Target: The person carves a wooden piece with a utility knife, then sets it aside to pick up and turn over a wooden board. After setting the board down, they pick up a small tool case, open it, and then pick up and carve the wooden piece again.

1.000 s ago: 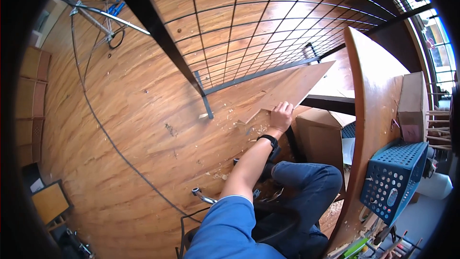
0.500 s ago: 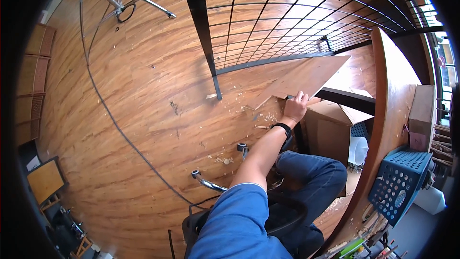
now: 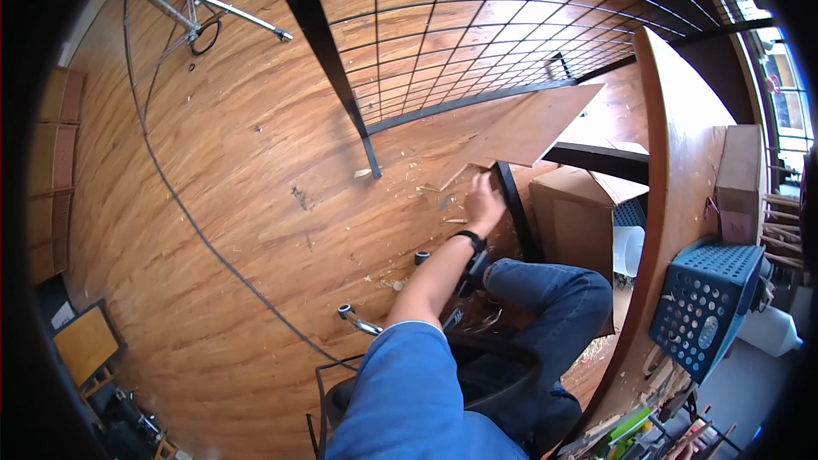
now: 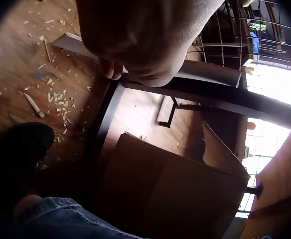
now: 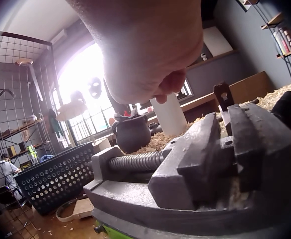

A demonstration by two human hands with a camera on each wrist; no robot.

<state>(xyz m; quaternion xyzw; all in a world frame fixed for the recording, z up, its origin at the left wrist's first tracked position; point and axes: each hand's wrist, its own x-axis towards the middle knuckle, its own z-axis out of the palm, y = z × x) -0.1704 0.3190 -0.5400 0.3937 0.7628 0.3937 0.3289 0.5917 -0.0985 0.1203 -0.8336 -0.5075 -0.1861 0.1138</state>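
Observation:
In the head view my left hand (image 3: 484,209) reaches down to the near edge of a thin wooden board (image 3: 515,132), by its notched corner. Its fingers extend toward that edge, close to a black table leg (image 3: 516,213). The left wrist view has the same hand (image 4: 135,40) over the board (image 4: 73,44), its palm hiding much of the edge. Only the right wrist view includes my right hand (image 5: 150,50), above a grey metal vise (image 5: 195,169). Its fingertips hang loosely curled and overlap a white cylinder (image 5: 169,117) in this view; no held object shows.
A cardboard box (image 3: 571,221) stands beneath the table (image 3: 652,119). A blue perforated basket (image 3: 707,307) sits on top. Black wire mesh (image 3: 443,60) rises beyond the board. Wood shavings (image 4: 58,102) litter the floor, and a cable (image 3: 213,247) crosses it.
My left hand has come off the board's near edge, shifting left along it toward the notched corner. The board keeps its place relative to the mesh frame, while the head view shifts.

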